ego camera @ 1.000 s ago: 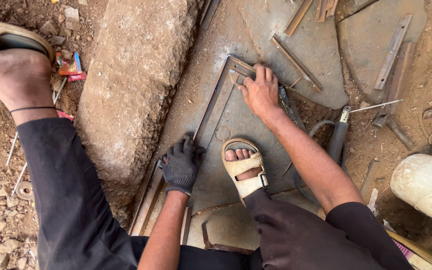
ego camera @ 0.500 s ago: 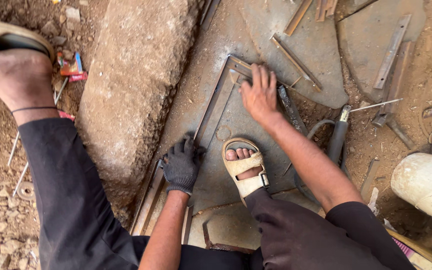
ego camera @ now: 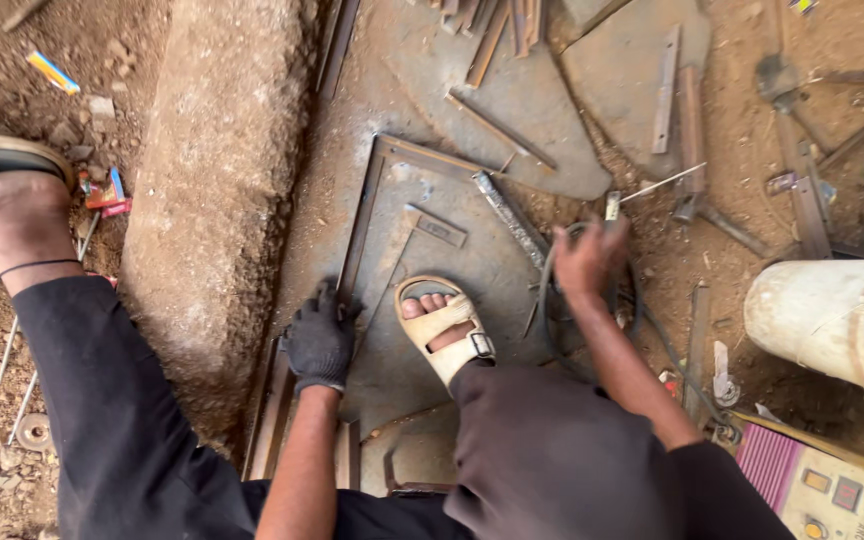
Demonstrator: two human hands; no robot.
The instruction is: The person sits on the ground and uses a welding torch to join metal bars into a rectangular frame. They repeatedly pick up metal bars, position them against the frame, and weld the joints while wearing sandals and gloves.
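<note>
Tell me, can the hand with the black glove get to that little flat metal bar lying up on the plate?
Probably yes. The left hand rests on the frame's edge, and the small flat bar lies just beyond on the plate with nothing between; the sandaled foot sits off to the side.

Your left hand (ego camera: 320, 343) wears a black work glove, snug at the wrist, its fabric dusty and dull; the forearm above it is bare. Your right hand (ego camera: 586, 260) has no glove, and that arm is bare as well up to a dark short sleeve near the shoulder. You have on dark, loose trousers, greyish black over both legs. Each foot sits in a tan strapped sandal (ego camera: 444, 333) with a small metal buckle, and a thin dark cord (ego camera: 37, 265) circles your left ankle.
</note>
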